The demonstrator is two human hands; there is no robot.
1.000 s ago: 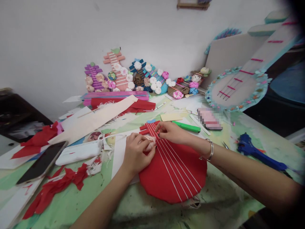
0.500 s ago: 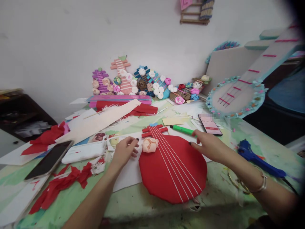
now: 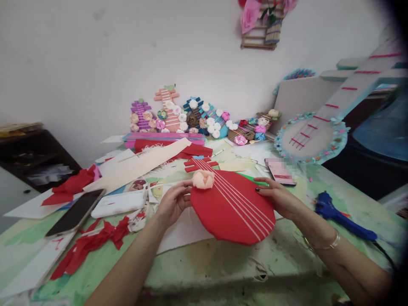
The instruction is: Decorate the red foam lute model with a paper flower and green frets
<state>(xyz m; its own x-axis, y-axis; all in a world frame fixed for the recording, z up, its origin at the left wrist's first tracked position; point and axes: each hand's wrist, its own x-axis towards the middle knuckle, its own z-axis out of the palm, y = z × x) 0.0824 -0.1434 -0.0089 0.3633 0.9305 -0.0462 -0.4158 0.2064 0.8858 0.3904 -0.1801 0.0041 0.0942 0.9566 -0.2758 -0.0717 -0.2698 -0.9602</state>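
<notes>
Between my hands is a red craft lute [image 3: 219,212] with white strings running down its round body and red pegs at its top. A peach paper flower [image 3: 203,179] sits on its upper left edge. My left hand [image 3: 174,203] grips the left edge beside the flower, fingers partly behind it. My right hand [image 3: 277,196] holds the upper right edge, thumb or finger on the front. The lute is tilted, its lower end raised off the table. Behind its right edge a green marker or cutter [image 3: 253,179] shows in part.
A blue glue gun [image 3: 344,219] lies at the right. Phones [image 3: 75,212] [image 3: 280,172] lie left and behind. Red crepe scraps [image 3: 95,246] and a white pouch-like item [image 3: 119,203] are on the left. Flowered craft lutes [image 3: 172,112] lean on the wall; a big pale one [image 3: 312,136] stands right.
Both hands have closed on the lute's edges and lifted it, tilting it. My right hand has left the green marker or cutter. The view has shifted slightly.
</notes>
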